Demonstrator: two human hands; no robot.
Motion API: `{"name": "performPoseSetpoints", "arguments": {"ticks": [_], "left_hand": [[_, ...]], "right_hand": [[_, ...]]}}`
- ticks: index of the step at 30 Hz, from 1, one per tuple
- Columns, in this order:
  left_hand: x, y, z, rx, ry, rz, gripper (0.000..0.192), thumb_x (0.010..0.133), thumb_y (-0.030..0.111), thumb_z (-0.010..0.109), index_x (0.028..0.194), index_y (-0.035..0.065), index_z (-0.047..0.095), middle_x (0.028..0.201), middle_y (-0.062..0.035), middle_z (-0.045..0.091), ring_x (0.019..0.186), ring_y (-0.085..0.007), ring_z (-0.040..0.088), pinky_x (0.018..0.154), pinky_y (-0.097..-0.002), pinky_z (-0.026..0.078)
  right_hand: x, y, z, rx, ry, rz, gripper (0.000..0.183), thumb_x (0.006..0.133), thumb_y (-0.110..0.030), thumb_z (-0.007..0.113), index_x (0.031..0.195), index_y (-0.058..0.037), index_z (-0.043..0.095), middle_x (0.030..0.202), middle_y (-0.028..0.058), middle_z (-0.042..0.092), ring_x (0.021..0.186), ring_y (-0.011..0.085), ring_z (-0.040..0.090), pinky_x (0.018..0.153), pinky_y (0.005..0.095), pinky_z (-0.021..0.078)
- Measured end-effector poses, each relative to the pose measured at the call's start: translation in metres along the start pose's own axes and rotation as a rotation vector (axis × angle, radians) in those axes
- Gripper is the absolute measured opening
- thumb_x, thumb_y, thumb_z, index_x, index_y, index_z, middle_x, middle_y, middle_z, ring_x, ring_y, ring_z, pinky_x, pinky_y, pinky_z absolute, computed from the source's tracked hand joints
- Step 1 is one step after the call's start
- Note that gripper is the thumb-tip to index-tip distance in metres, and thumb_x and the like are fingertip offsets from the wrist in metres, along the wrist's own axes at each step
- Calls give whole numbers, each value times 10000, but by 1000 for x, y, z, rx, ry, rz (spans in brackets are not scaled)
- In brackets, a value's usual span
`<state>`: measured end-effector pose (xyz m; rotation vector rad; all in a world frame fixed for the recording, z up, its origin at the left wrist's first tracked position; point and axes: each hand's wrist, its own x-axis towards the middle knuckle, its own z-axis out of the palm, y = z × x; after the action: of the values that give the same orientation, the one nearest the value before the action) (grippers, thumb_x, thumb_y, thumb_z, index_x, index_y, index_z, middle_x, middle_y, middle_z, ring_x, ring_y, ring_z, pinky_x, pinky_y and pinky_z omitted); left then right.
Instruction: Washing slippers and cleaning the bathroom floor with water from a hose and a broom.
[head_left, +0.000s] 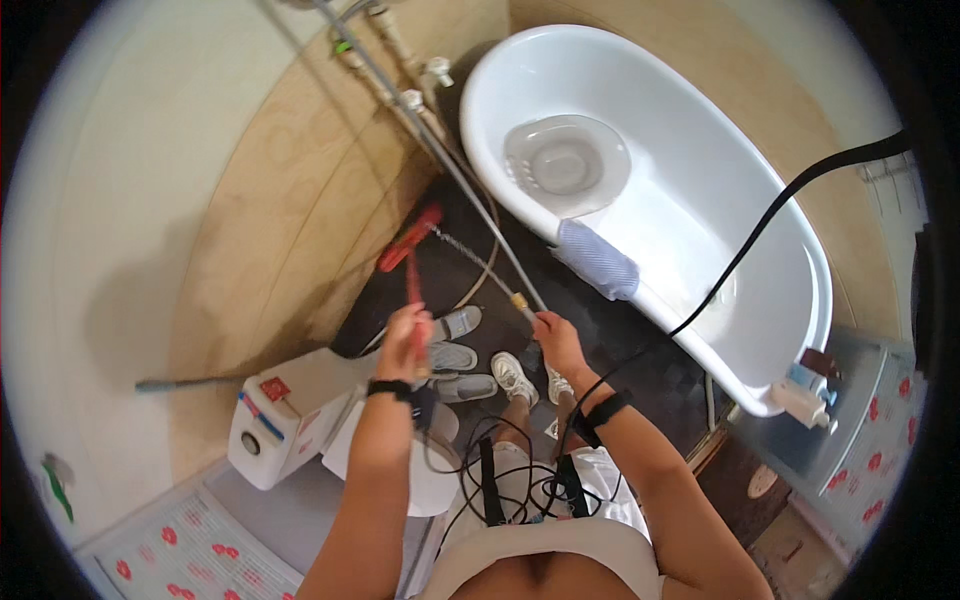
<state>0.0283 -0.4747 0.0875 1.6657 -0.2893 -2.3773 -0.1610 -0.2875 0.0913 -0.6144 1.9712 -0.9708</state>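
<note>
My left hand (401, 341) grips the red handle of a floor brush or squeegee (409, 238), blurred at its wide head. In my right hand (559, 341) is a hose nozzle with a brass tip (519, 301). A thin jet of water (472, 259) runs from the tip to the red head. From the same hand a long grey shower hose (457, 165) stretches taut towards the pipes at the upper left. Both hands are above the dark floor (510, 277), between the wall and the bathtub.
A white bathtub (697, 225) holds a translucent basin (566, 161); a striped cloth (598, 261) hangs over its rim. Grey slippers (465, 386) lie beside the toilet (292, 412). Black cables (517, 480) loop before my lap. Bottles (802, 397) stand at the tub's corner.
</note>
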Motion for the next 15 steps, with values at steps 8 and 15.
{"name": "performPoseSetpoints", "arguments": {"ticks": [8,15], "left_hand": [[-24,-112,0,81,30,-165,172,763,153,449,613,102,382,498,30,373,373,-55,355,344,-184,301],[-64,-87,-20,-33,-33,-213,103,748,141,480,780,169,386,551,21,407,381,-42,368,309,-195,289]], "right_hand": [[-13,3,-19,26,39,20,248,766,-173,424,887,22,518,666,139,549,634,236,541,591,297,407],[-17,7,-41,65,58,12,237,766,-167,426,868,26,520,634,120,547,606,211,540,576,278,408]]}}
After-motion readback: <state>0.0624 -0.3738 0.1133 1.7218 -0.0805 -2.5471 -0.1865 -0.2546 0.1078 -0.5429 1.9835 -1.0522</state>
